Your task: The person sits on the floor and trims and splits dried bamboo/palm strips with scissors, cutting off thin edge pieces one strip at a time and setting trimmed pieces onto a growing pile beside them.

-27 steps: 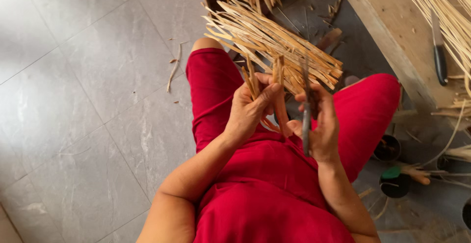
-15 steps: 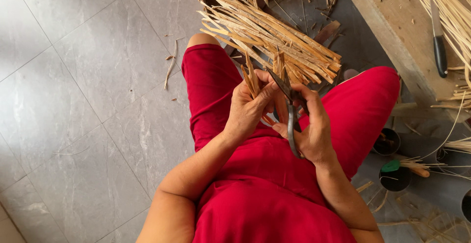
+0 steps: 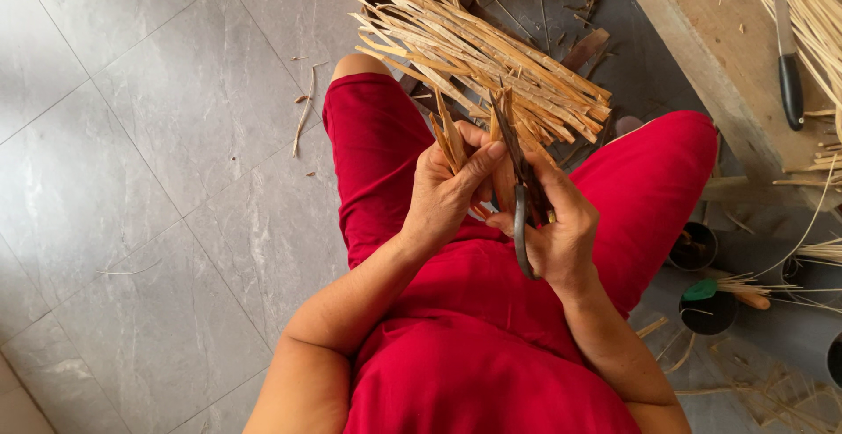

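i log: left hand (image 3: 447, 197) pinching a few bamboo strips (image 3: 452, 140) upright over my lap; right hand (image 3: 553, 232) closed around dark scissors (image 3: 519, 184), blades up against the strips; fanned strip bundle (image 3: 478, 53) just beyond; black-handled knife (image 3: 788, 66) on the wooden counter (image 3: 702, 57), far right.

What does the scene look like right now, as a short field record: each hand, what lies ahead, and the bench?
left hand: pinches a few short tan strips, upright
right hand: grip closed on dark scissors, blades pointing up at the strips
ahead: fanned bundle of split cane over the knees
bench: a black-handled knife lies on it
floor: grey tiles, scattered scraps
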The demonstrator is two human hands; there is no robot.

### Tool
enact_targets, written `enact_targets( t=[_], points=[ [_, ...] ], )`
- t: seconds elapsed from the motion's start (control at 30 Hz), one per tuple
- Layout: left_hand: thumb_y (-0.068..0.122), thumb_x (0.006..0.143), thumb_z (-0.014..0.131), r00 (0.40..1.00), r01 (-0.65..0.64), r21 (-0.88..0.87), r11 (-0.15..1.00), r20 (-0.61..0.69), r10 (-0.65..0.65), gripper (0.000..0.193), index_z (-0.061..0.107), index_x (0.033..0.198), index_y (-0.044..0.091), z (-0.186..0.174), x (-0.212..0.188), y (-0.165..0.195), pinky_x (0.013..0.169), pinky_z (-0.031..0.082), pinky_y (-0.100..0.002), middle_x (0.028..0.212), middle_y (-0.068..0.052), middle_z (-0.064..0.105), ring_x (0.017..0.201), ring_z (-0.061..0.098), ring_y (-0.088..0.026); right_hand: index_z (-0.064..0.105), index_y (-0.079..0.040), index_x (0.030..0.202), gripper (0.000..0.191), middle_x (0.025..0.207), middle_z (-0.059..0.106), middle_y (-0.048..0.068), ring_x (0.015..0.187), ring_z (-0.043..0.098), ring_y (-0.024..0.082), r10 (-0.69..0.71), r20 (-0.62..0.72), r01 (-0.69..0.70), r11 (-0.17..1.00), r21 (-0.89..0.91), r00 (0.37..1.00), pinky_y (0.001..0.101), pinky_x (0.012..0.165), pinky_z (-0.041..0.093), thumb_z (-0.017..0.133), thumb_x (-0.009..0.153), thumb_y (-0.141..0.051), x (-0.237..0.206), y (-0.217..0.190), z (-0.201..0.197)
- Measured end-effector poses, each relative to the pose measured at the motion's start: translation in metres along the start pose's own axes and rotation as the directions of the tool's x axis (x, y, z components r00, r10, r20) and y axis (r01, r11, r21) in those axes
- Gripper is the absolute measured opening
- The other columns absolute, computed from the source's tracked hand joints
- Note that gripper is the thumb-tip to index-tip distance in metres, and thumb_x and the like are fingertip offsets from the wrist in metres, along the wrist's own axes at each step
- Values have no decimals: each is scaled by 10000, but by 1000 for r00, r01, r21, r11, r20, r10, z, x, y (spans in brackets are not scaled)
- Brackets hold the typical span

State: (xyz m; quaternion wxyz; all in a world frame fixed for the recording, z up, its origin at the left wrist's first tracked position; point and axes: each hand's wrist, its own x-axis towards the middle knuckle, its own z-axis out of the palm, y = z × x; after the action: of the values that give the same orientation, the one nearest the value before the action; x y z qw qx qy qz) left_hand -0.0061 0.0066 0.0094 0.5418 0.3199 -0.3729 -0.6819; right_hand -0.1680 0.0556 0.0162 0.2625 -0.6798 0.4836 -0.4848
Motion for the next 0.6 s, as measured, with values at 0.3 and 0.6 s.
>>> enact_targets(
  t=[0.3, 0.6],
  points=[
    [193, 1048, 680, 998, 17, 12, 1000, 62, -18, 162, 651, 1008, 39, 5, -6, 9, 528, 435, -201, 768, 12, 643, 609, 544, -29, 577, -11, 1424, 775, 1017, 625, 42, 870, 620, 123, -39, -40, 36, 996, -84, 998, 249, 683, 510, 866, 844, -436, -1, 4, -1],
    [197, 1045, 677, 997, 39, 32, 999, 64, -41, 171, 646, 1004, 34, 9, -6, 10, 510, 420, -192, 750, 15, 639, 583, 526, -18, 557, 20, 1446, 775, 841, 703, 30, 717, 692, 81, 40, -63, -38, 999, 22, 997, 222, 636, 561, 775, 894, -478, -9, 12, 4]
  ],
)
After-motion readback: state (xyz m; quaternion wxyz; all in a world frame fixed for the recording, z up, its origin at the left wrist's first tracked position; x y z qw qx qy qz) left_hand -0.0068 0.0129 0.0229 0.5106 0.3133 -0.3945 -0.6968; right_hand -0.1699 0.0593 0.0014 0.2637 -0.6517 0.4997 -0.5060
